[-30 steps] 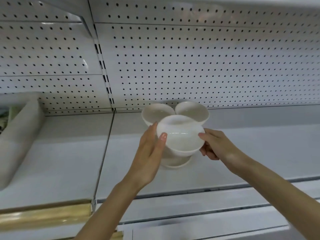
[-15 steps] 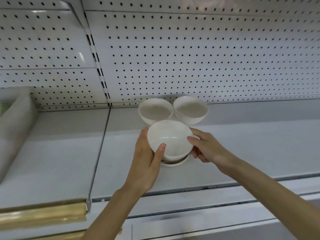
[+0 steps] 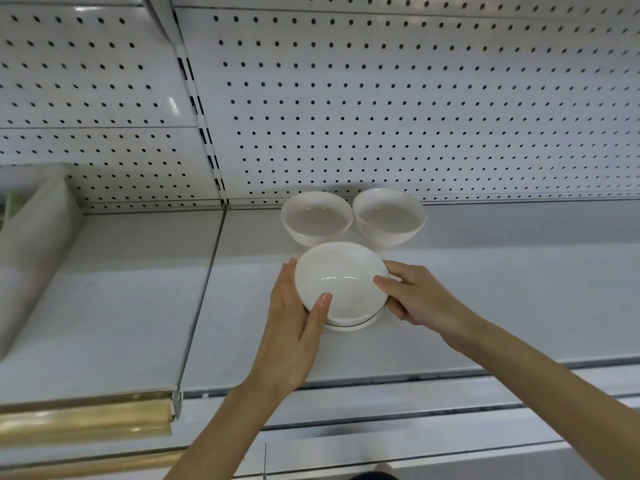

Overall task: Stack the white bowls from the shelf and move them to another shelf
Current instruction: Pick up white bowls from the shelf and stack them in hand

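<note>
White bowls fill the middle of my remote head view. A top bowl sits nested in a lower bowl, of which only a thin rim shows beneath its near edge. The pair stands on a white shelf, near the shelf's left end and a little forward of the back wall. The top bowl tips slightly toward me, and light glints on its glossy inside.

Both hands are on it. The left hand cups the bowl's left side. Its grip pinches the rim, with the thumb laid over the edge into the bowl and the fingers running up the outside. The right hand reaches in from the right. Its grip is closed on the opposite side, thumb on the rim and fingers curled under the wall.

Behind the stack two more stand upright, a rear left bowl and a rear right bowl, just beside each other and close to the pegboard wall. I cannot tell whether the top bowl touches them.

On the neighbouring shelf to the left lies a pale rolled bundle. A gold strip runs along that shelf's front edge.
</note>
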A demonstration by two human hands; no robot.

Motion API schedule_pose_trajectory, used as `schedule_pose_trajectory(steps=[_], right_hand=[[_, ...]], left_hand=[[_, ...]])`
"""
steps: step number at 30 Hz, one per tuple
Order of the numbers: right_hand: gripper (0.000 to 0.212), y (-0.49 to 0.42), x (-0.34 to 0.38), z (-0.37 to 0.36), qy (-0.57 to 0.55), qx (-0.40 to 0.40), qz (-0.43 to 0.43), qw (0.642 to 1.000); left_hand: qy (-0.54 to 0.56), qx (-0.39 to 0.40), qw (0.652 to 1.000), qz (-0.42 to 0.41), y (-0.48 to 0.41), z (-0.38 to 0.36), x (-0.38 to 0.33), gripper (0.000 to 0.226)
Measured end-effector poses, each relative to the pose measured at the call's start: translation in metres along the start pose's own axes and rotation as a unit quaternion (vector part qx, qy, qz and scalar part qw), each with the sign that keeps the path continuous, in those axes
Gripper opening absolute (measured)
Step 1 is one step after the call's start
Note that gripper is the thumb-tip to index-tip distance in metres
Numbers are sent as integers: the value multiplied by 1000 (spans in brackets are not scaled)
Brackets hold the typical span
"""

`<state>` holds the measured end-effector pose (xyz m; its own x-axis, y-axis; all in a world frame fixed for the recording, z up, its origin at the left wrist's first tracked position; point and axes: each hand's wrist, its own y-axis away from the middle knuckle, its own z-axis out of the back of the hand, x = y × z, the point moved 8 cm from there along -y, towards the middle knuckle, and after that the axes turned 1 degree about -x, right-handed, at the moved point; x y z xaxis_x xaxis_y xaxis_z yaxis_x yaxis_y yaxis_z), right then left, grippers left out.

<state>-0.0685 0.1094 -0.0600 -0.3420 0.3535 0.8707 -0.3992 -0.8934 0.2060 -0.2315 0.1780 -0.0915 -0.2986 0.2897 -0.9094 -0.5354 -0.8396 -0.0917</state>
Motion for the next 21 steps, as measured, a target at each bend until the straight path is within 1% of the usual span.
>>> schedule_pose_trajectory(steps=[3, 6, 9, 11, 16, 19, 21], right_hand=[[21, -1, -1, 1, -4, 14, 8, 1000], [21, -3, -9, 7, -50, 34, -17, 998], [29, -10, -28, 29, -112, -17, -70, 991], [33, -17, -42, 44, -150, -48, -99, 983], [43, -42, -55, 60, -196, -69, -130, 969], [45, -59, -53, 59, -220, -71, -137, 963], [44, -69, -52, 56, -235, -72, -140, 959]], left_hand=[[21, -3, 1000, 8, 2, 1, 0, 84], [63, -20, 997, 34, 1, 7, 1, 78], [95, -58, 992, 59, -8, 19, -3, 71], [93, -73, 991, 54, -19, 29, -9, 73], [94, -79, 990, 65, -56, 41, -17, 54], [67, -59, 993, 76, -71, 41, -16, 57], [51, -47, 995, 76, -76, 41, -12, 67]])
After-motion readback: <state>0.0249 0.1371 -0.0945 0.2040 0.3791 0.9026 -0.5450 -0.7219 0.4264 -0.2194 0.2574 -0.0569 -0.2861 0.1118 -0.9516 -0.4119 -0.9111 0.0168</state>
